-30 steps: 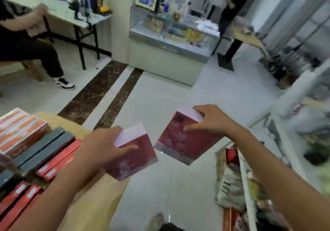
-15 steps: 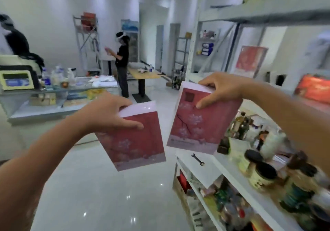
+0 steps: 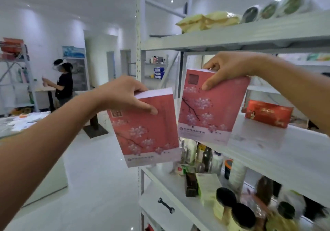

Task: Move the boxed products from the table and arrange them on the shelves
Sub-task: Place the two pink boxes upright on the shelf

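1. Head view: a second ago it looked down at the surface and floor; now it faces the shelves, and both boxes are up at shelf level. Carrying looks finished, and placing is probably next.
2. Left grip (image 3: 123, 96) pinches the left box (image 3: 148, 132) by its top edge at frame centre. The box is in the air before the post (image 3: 138, 52).
3. Right grip (image 3: 228, 68) pinches the right box (image 3: 210, 109) likewise. Its bottom edge is at the front of the middle shelf (image 3: 267, 152); whether it touches is unclear.
4. Both boxes are upright with the long axis near vertical and the printed faces toward the camera. The left top leans left, the right top slightly right.
5. A red box (image 3: 268, 113) lies further right on that shelf.
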